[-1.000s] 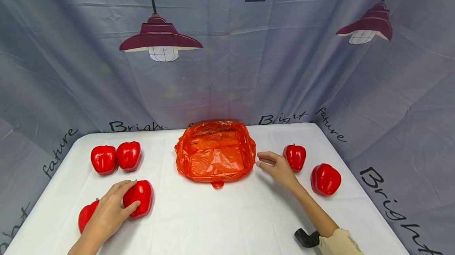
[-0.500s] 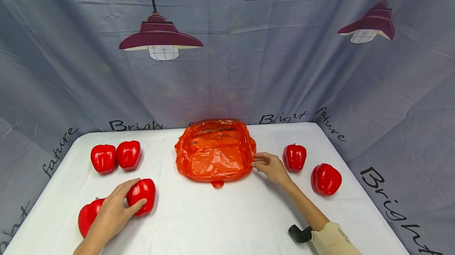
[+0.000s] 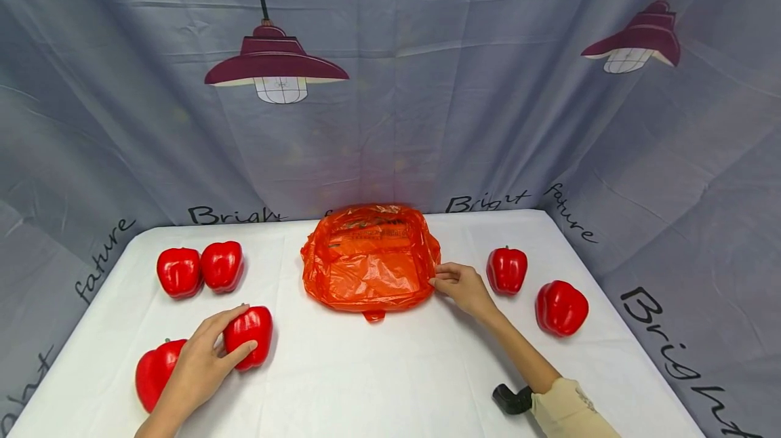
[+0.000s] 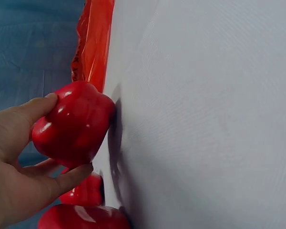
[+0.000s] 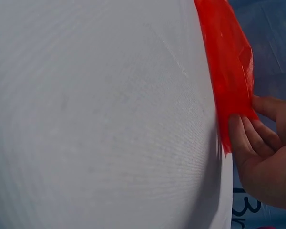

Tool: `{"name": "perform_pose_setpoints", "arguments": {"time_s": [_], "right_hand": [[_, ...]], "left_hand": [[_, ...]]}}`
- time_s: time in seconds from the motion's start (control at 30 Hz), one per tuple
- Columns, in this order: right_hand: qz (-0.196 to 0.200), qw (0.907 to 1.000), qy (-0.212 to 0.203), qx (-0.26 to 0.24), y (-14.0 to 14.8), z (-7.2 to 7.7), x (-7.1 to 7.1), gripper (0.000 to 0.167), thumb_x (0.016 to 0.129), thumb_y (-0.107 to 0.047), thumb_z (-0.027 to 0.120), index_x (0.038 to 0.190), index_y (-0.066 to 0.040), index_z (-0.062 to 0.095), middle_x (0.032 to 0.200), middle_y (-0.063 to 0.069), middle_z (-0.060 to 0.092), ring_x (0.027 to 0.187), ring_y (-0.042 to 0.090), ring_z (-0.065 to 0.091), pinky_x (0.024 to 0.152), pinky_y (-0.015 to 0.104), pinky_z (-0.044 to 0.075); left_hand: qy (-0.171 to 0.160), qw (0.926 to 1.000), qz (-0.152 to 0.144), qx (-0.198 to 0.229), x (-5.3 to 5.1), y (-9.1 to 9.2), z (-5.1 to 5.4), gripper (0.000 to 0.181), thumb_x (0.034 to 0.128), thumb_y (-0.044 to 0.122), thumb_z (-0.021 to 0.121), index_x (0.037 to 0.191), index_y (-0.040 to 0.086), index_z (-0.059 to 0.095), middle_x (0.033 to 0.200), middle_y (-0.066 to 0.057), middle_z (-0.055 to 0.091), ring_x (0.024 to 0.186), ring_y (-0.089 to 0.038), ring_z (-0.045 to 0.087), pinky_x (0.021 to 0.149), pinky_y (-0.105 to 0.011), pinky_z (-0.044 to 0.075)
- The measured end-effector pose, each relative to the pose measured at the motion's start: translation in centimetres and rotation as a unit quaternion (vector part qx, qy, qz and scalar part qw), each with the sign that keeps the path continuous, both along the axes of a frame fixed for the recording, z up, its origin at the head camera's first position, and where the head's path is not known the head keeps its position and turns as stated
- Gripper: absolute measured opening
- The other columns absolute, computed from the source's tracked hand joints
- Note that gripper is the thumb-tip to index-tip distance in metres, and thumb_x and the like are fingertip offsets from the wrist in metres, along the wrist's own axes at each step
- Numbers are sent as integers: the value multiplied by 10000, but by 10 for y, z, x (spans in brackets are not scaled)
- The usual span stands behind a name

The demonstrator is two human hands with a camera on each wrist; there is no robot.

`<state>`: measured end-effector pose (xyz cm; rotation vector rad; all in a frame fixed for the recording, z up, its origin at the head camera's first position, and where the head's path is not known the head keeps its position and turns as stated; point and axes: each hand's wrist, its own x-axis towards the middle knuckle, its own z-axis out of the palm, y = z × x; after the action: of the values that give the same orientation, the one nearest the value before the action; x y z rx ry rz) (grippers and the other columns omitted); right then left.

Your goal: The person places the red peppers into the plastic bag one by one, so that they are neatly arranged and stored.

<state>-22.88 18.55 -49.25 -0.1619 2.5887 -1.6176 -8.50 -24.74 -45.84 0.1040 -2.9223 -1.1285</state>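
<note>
My left hand (image 3: 204, 363) grips a shiny red bell pepper (image 3: 253, 336) between thumb and fingers at the table's left front. In the left wrist view this held bell pepper (image 4: 74, 124) sits close above the white cloth, its shadow beside it. Another red bell pepper (image 3: 152, 373) lies just left of that hand, partly covered by it. At the back middle stands an orange-red plastic bag (image 3: 372, 289), its mouth spread wide. My right hand (image 3: 466, 290) pinches the bag's right edge; in the right wrist view, thumb and fingers meet on the thin plastic (image 5: 229, 81).
Two red bell peppers (image 3: 178, 273) sit touching at the back left. On the right lie a bell pepper (image 3: 507, 270) and another bell pepper (image 3: 562, 308). A black curved object (image 3: 511, 399) shows by the right sleeve (image 3: 570, 411). A printed curtain (image 3: 390, 119) hangs behind the table.
My right hand has moved left from beside the bag and taken its edge. The left hand has shifted slightly right and away with its bell pepper, uncovering more of the one beside it.
</note>
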Motion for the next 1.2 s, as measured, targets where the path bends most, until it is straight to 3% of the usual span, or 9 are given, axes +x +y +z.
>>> {"name": "perform_pose_setpoints", "arguments": {"time_s": [0.2, 0.37, 0.47, 0.7, 0.83, 1.0, 1.2], "right_hand": [[35, 10000, 16, 9, 1, -1, -1, 250, 916, -62, 721, 1126, 67, 678, 968, 116, 723, 875, 238, 705, 763, 272, 585], [73, 9999, -45, -140, 1, -1, -2, 220, 920, -29, 702, 1112, 76, 679, 964, 129, 726, 862, 253, 708, 755, 288, 591], [98, 9997, -33, -201, 1, -2, -2, 201, 920, -21, 700, 1096, 74, 689, 963, 137, 729, 863, 258, 707, 759, 295, 592], [213, 9996, 102, -162, 2, -4, -3, 178, 920, -33, 710, 1073, 57, 714, 977, 141, 735, 890, 269, 705, 785, 301, 588], [220, 9995, 213, -1, 2, -5, -3, 183, 918, -60, 722, 1074, 36, 725, 983, 118, 740, 904, 245, 704, 792, 283, 580], [231, 9994, 236, 93, 3, -5, -3, 185, 917, -65, 725, 1075, 29, 727, 984, 109, 741, 900, 231, 705, 791, 276, 578], [217, 9995, 205, 109, 4, -5, -2, 178, 918, -51, 718, 1075, 32, 722, 983, 105, 739, 901, 229, 703, 793, 274, 577]], "left_hand": [[350, 9986, -36, 390, -6, 9, 5, 701, 844, 180, 820, 1458, 120, 488, 1398, -202, 457, 1251, -412, 439, 839, -560, 546], [835, 9918, -276, 926, -19, 22, 13, 647, 854, 162, 811, 1431, 117, 521, 1377, -166, 504, 1229, -385, 473, 825, -535, 561], [943, 9866, -410, 1265, -29, 32, 15, 619, 865, 149, 800, 1422, 119, 533, 1375, -160, 515, 1217, -376, 490, 841, -518, 560], [909, 9724, -745, 2014, -57, 59, 14, 599, 873, 137, 792, 1420, 136, 547, 1408, -156, 496, 1223, -372, 516, 892, -486, 544], [760, 9639, -969, 2362, -72, 77, 20, 594, 896, 170, 773, 1438, 135, 532, 1466, -168, 446, 1288, -417, 482, 935, -512, 519], [426, 9576, -1202, 2585, -99, 96, 17, 617, 904, 231, 767, 1461, 184, 505, 1481, -128, 438, 1308, -390, 479, 925, -484, 534], [385, 9446, -1510, 2889, -129, 122, 16, 602, 915, 231, 755, 1459, 192, 501, 1469, -103, 451, 1278, -376, 505, 912, -469, 543]]}}
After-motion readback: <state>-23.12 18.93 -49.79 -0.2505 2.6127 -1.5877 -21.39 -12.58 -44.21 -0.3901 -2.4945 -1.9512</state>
